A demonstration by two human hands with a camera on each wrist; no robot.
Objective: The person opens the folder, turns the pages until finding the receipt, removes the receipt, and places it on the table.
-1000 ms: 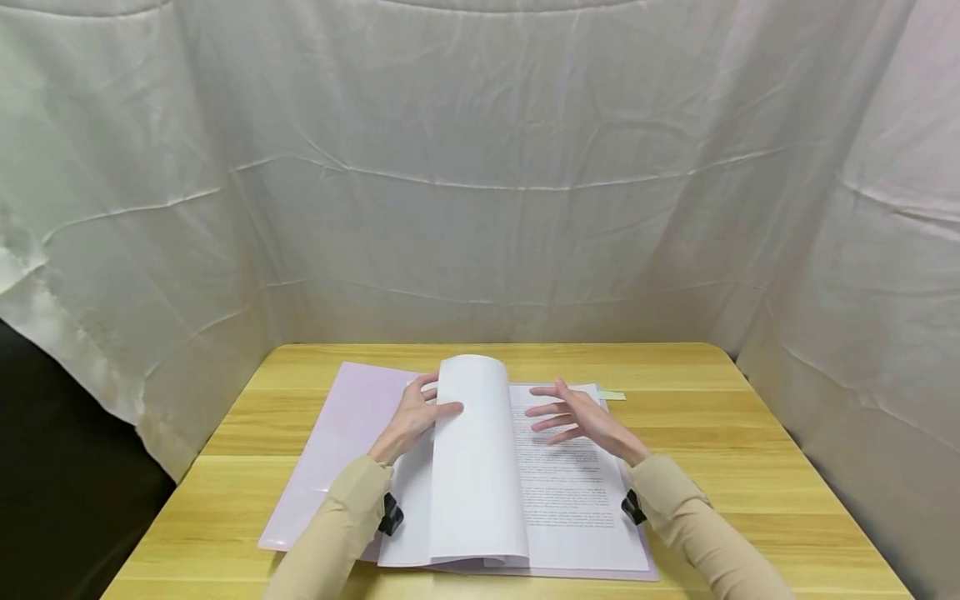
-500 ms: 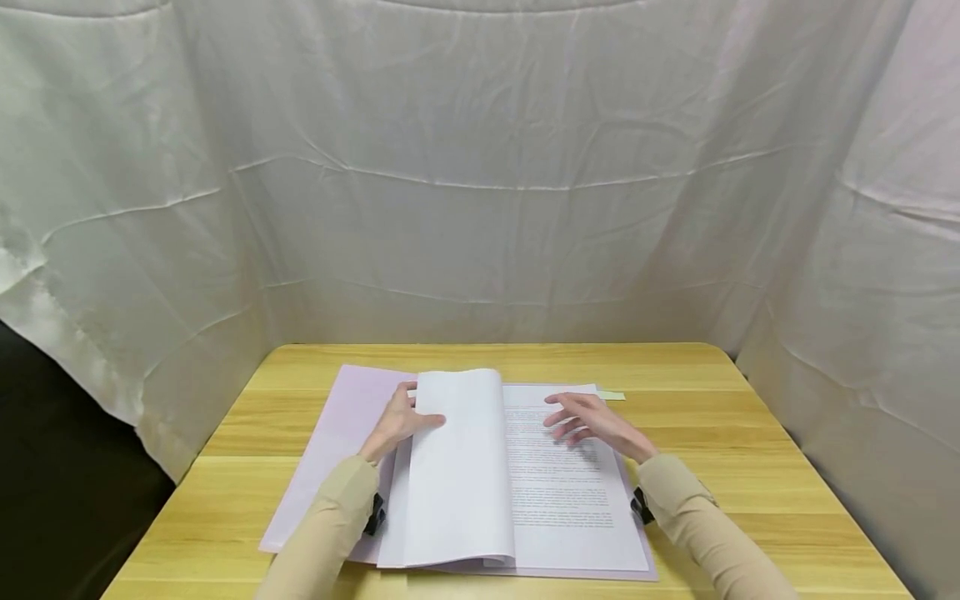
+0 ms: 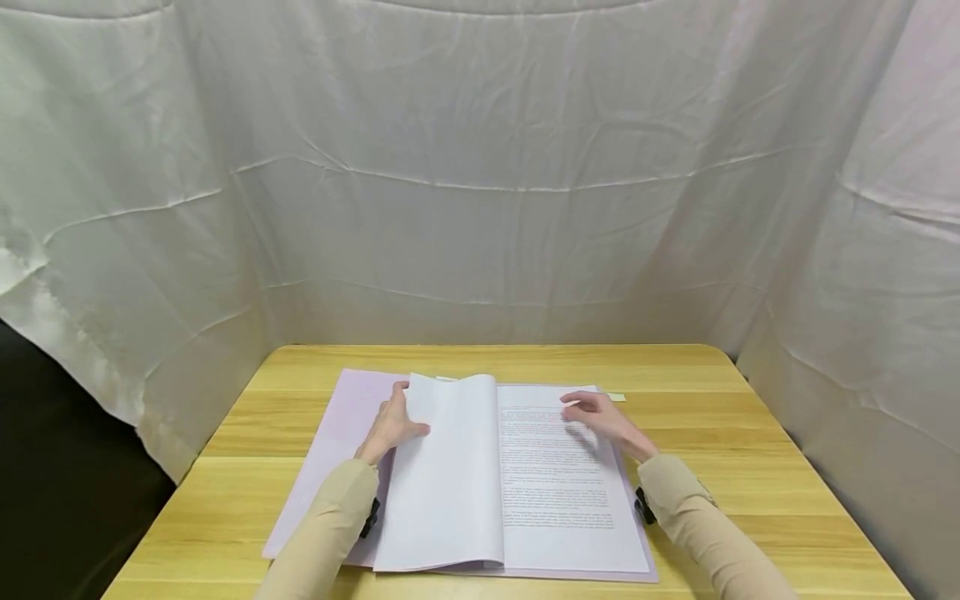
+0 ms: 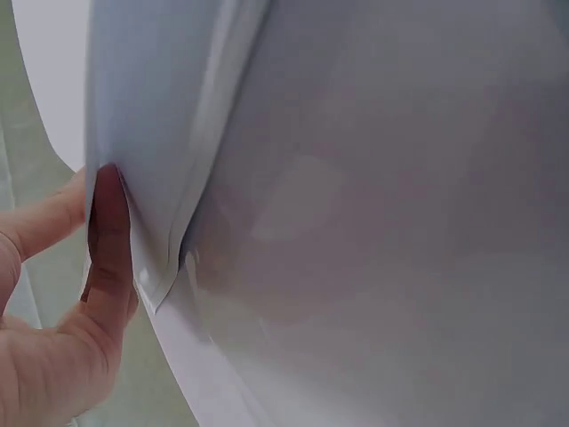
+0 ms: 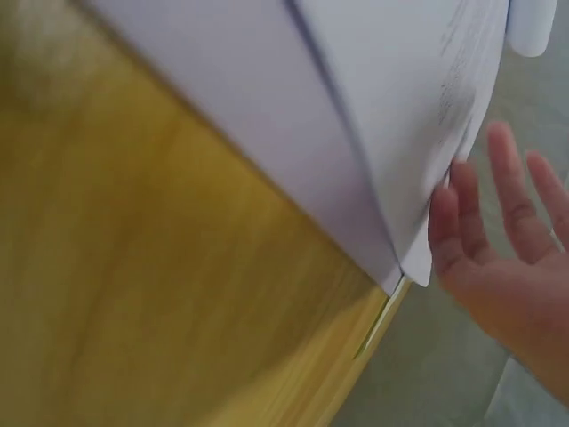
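A lilac folder (image 3: 348, 417) lies spread on the table, with white sheets inside. My left hand (image 3: 390, 427) pinches the left edge of a turned white page (image 3: 450, 475), thumb on top. In the left wrist view, the fingers of that hand (image 4: 67, 347) reach under the page, beside a glossy folded edge. The turned page bows up near the middle and its face looks blank. My right hand (image 3: 603, 417) is over the upper part of the printed right page (image 3: 555, 475). In the right wrist view, the fingers of this hand (image 5: 511, 276) are loosely bent, fingertips right at the paper's edge.
A pale green tab (image 3: 616, 397) sticks out at the folder's upper right corner. The wooden table (image 3: 750, 483) reaches beyond the folder on both sides. Grey-white curtains (image 3: 480, 233) hang round the back and sides. Something black (image 3: 67, 483) shows at the lower left.
My left hand has moved left and slightly down with the page, which has swung left and flattened. My right hand has drawn back to the right, its fingers less spread.
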